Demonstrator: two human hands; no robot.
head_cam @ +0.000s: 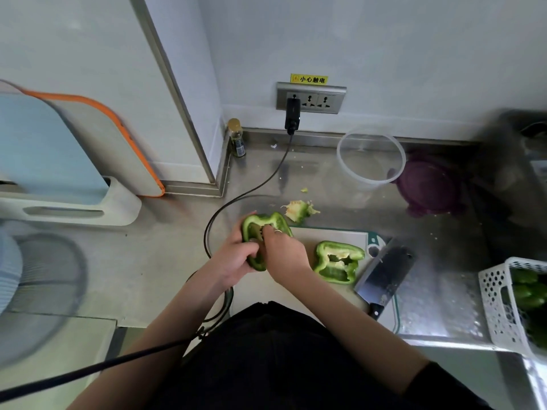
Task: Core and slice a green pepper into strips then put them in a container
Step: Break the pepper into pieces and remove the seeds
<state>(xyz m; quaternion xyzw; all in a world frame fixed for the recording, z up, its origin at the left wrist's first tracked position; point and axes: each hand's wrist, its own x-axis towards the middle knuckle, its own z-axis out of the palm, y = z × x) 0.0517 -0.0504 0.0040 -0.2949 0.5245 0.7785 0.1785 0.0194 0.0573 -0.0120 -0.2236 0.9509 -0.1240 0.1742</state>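
Observation:
My left hand (236, 258) grips one green pepper half (260, 229), cut side up, just left of the cutting board (325, 241). The fingers of my right hand (284, 255) reach into its hollow. The other pepper half (337, 261) lies cut side up on the board. A torn-out core with seeds (299, 211) sits on the counter behind the board. A cleaver (384, 273) rests on the board's right side. A clear round container (370, 158) stands at the back.
A purple lid (429, 187) lies right of the container. A white basket (500, 297) with more green peppers stands at the right edge. A black cable (236, 199) runs from the wall socket across the counter. A small bottle (236, 137) is in the corner.

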